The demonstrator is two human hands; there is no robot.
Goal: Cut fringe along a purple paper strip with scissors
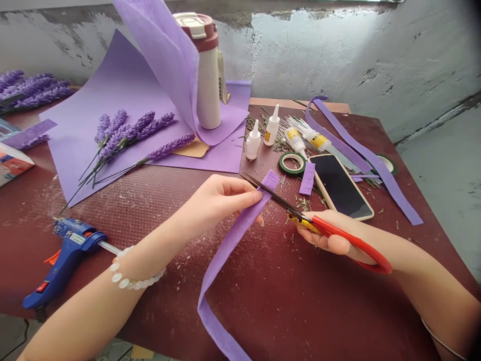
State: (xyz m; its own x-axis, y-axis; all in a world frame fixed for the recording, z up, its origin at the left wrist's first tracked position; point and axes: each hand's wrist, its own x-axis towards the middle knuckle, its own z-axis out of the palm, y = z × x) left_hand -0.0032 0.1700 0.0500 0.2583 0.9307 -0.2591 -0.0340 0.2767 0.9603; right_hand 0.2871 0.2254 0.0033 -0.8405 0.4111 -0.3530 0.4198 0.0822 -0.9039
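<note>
A long purple paper strip (pixel 225 254) is pinched near its upper end between the thumb and fingers of my left hand (pixel 235 196); the rest hangs down in a curve toward the bottom of the view. My right hand (pixel 330 233) is closed round the red handles of a pair of scissors (pixel 338 233). The dark blades point left and cross the strip just beyond my left fingertips. Fine fringe-like lines show on the strip's upper end. A short purple piece (pixel 307 179) lies beyond the scissors, beside a phone (pixel 340 186).
A blue glue gun (pixel 69 260) lies at left. Behind are lavender stems (pixel 128 133) on purple paper (pixel 93 100), a cup (pixel 208 75), small glue bottles (pixel 253 145), green tape (pixel 292 164) and more purple strips (pixel 376 160) on the dark red table (pixel 300 311).
</note>
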